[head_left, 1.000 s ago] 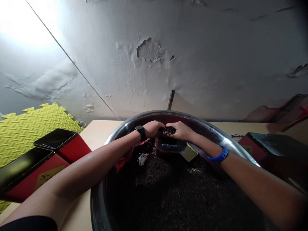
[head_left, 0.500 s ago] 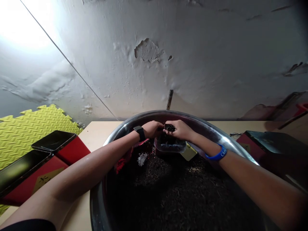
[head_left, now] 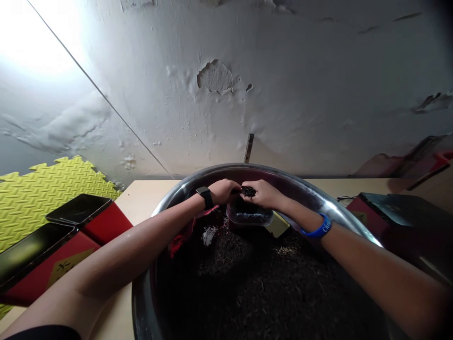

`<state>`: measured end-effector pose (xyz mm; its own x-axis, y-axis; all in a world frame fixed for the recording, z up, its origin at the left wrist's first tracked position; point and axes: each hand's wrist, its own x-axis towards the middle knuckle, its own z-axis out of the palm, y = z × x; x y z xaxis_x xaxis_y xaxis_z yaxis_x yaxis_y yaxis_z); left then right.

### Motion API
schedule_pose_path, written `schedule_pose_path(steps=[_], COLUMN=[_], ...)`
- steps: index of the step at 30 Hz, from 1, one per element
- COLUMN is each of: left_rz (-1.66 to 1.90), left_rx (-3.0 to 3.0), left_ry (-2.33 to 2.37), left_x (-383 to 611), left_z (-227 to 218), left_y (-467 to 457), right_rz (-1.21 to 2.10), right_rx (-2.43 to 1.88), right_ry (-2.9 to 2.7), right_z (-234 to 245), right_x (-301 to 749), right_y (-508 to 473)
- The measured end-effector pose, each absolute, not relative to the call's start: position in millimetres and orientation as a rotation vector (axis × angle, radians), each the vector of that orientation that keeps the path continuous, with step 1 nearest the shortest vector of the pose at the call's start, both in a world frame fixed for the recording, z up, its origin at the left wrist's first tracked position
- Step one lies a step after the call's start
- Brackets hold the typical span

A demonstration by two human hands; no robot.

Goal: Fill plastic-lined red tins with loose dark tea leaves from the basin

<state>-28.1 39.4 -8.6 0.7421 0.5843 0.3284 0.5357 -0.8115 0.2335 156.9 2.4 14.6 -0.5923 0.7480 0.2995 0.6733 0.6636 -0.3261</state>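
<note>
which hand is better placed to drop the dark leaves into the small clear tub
Right, probably. The right hand cups the clump of dark leaves directly above the clear tub. The left hand only touches the clump's edge, off to the tub's side.

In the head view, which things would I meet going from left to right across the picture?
Yellow foam mat → red boxes → left hand → dark loose leaves → right hand → blue wristband → dark box.

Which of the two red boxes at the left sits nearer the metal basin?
The farther red box, with the smaller black lid; it lies closer to the basin than the nearer red box.
</note>
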Motion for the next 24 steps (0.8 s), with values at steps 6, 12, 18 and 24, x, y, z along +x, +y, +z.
schedule_pose_path(steps=[6,12,18,24], left_rz=[0.593,0.589,0.599,0.602], left_rx=[2.813,2.827,2.823,2.822], left_ry=[0.872,0.891,0.884,0.853], left_x=[-28.4,-28.7,-29.2,-28.5], left_z=[-7.8,-7.9,-8.5,-7.3], left_y=[38.7,38.7,39.2,37.8], right_rz=[0.174,0.158,0.09,0.074], right_rx=[-1.096,-1.126,-1.075,-1.145], right_ry=[-2.454,-2.451,-2.43,-2.468], right_z=[14.6,15.3,12.8,13.5], right_x=[156.8,156.5,155.6,153.6], right_y=[1.5,2.1,1.7,2.6])
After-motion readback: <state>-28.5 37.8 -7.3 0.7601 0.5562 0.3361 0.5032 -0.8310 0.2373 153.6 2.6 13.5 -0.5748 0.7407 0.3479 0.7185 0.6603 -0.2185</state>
